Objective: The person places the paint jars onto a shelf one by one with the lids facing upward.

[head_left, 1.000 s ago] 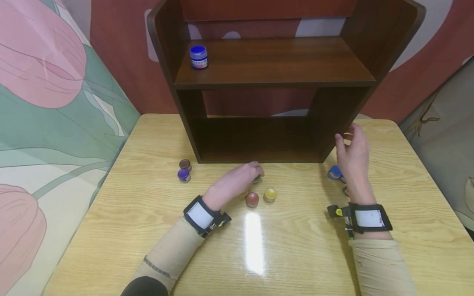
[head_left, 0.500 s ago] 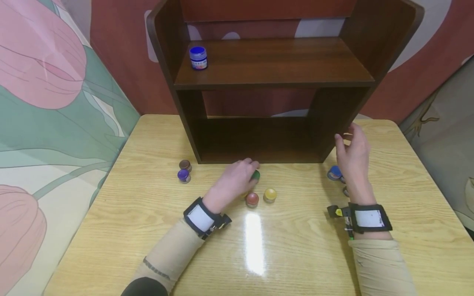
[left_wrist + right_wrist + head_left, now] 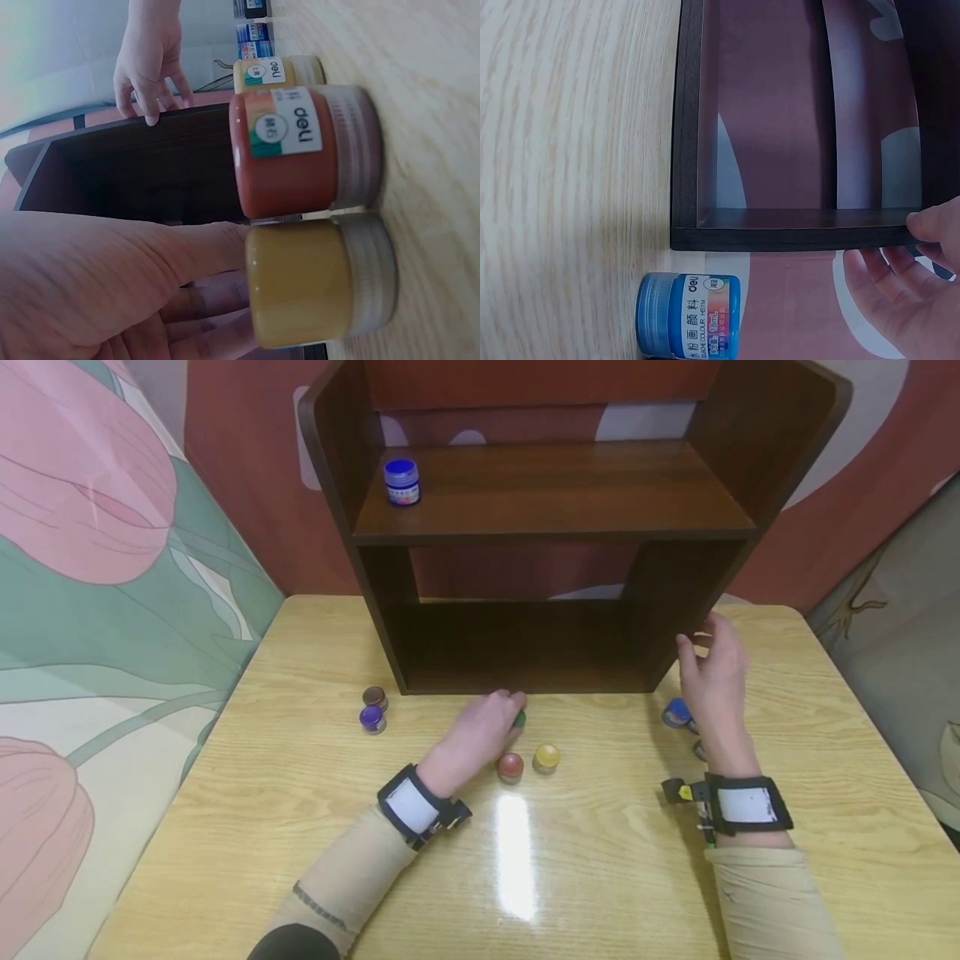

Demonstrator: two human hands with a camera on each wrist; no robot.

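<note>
My left hand holds a small paint jar with a green lid between thumb and fingers, just in front of the shelf; most of the jar is covered. A red paint jar and a yellow one stand close by. In the left wrist view, an ochre jar stands nearest, in front of the fingers; the head view hides it behind the hand. My right hand grips the right side panel of the dark wooden shelf, thumb on one face and fingers on the other, as the right wrist view shows.
A blue-lidded jar stands at the upper shelf's left end. Brown and purple jars sit on the table left of the shelf. Right of it is a blue jar, with others partly hidden by my right forearm.
My left hand has shifted slightly over the green-lidded jar, its fingers moving left and then closing around it. The right hand stays on the side panel. The head view tilts a little.
</note>
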